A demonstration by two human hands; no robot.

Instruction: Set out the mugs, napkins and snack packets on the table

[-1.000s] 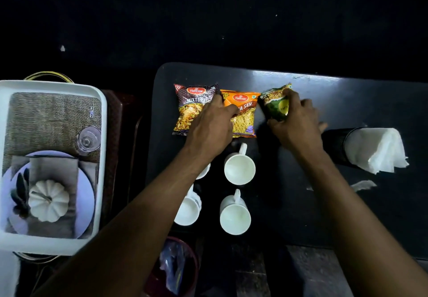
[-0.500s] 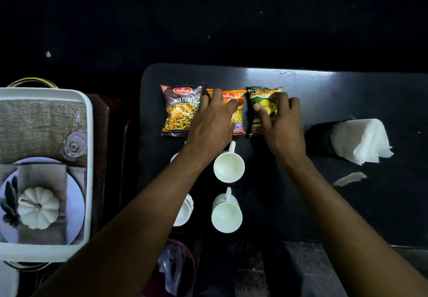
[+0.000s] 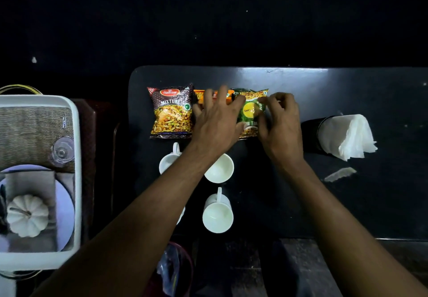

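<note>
Three snack packets lie in a row at the back of the black table (image 3: 335,83). The brown Mixture packet (image 3: 171,113) is at the left. Most of the orange packet (image 3: 199,94) is hidden under my left hand (image 3: 216,125), which lies flat on it with fingers spread. My right hand (image 3: 281,125) pinches the right edge of the green packet (image 3: 249,111). Several white mugs stand in front, among them one (image 3: 168,161) at the left, one (image 3: 219,169) in the middle and one (image 3: 217,216) nearer me; my left arm partly covers another. White napkins (image 3: 347,134) stick out of a black holder (image 3: 310,132) at the right.
A torn bit of napkin (image 3: 339,174) lies on the table right of my right arm. A white tray (image 3: 77,157) at the left holds a woven mat, a glass (image 3: 62,152), a plate and a white pumpkin (image 3: 27,215). A dark bin with a plastic bag (image 3: 173,269) sits below the table's near edge.
The green packet went from tilted in my right hand to lying flat in line beside the orange one. My right hand slid to its right edge; my left hand spread over the orange packet.
</note>
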